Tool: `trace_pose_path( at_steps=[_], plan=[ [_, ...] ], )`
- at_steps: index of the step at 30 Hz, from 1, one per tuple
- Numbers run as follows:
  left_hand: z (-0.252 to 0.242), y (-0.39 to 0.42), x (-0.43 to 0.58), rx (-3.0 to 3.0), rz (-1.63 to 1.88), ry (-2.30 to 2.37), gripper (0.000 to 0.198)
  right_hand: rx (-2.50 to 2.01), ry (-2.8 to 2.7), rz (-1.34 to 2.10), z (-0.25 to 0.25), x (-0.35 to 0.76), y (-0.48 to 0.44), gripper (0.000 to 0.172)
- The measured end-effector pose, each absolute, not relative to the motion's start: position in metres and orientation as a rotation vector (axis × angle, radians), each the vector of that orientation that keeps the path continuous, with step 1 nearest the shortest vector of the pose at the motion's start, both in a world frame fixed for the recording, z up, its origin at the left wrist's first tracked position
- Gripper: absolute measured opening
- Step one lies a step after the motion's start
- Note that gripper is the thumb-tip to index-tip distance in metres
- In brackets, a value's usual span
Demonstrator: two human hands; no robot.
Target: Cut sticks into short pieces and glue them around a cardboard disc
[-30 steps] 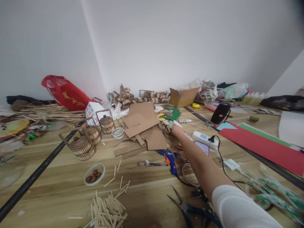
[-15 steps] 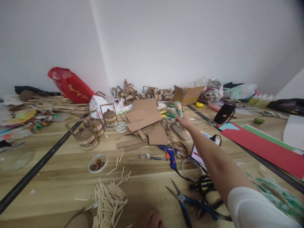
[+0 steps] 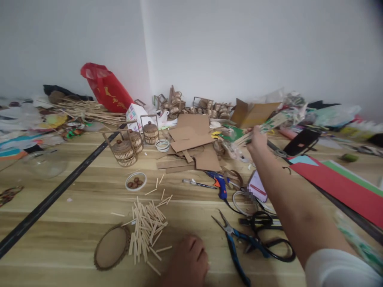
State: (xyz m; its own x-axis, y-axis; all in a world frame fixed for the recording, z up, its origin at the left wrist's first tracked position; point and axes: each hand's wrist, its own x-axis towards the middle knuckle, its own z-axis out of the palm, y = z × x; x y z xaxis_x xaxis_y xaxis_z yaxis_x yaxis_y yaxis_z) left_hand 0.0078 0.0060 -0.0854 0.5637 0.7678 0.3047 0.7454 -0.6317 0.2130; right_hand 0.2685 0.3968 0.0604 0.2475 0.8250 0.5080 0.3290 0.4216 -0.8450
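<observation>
My right hand (image 3: 257, 138) reaches far forward over the table, closed round a clear plastic packet with green print (image 3: 271, 122). Pale stick-like lengths show at the packet's near end. Low in the picture, my left hand (image 3: 190, 259) rests with curled fingers; what it holds, if anything, is hidden. Beside it lies a loose pile of short wooden sticks (image 3: 148, 225). An oval brown piece with a notched rim (image 3: 112, 246) lies left of the pile. Blue-handled pliers (image 3: 229, 231) lie open to the right of my left hand.
Small lidded baskets (image 3: 124, 153) stand at left, near a dish of brown beads (image 3: 136, 182). Cardboard pieces (image 3: 191, 135), a blue glue gun (image 3: 220, 185), a pen (image 3: 199, 183), black-handled scissors (image 3: 269, 239), a phone (image 3: 257, 185) and red card (image 3: 338, 187) lie about.
The view has turned left and downward. My right hand has shifted the packet from upright to slanting right. More of my left hand and the whole oval piece now show.
</observation>
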Motion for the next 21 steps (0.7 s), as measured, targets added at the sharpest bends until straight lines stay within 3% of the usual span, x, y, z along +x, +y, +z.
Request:
trace_pose_path(
  at_steps=[7,15,21],
  plan=[
    [-0.092,0.008,0.007,2.623,0.687,1.251,0.004,-1.256,-1.487,0.356,0.055,0.277,0.366,0.027],
    [-0.008,0.013,0.01,1.801,0.978,1.315,0.027,-1.199,-2.131,0.399,0.028,0.245,0.314,0.015],
    [0.023,0.101,0.042,1.727,1.131,1.171,0.02,-1.176,-2.386,0.406,0.023,0.239,0.295,0.019]
  ],
)
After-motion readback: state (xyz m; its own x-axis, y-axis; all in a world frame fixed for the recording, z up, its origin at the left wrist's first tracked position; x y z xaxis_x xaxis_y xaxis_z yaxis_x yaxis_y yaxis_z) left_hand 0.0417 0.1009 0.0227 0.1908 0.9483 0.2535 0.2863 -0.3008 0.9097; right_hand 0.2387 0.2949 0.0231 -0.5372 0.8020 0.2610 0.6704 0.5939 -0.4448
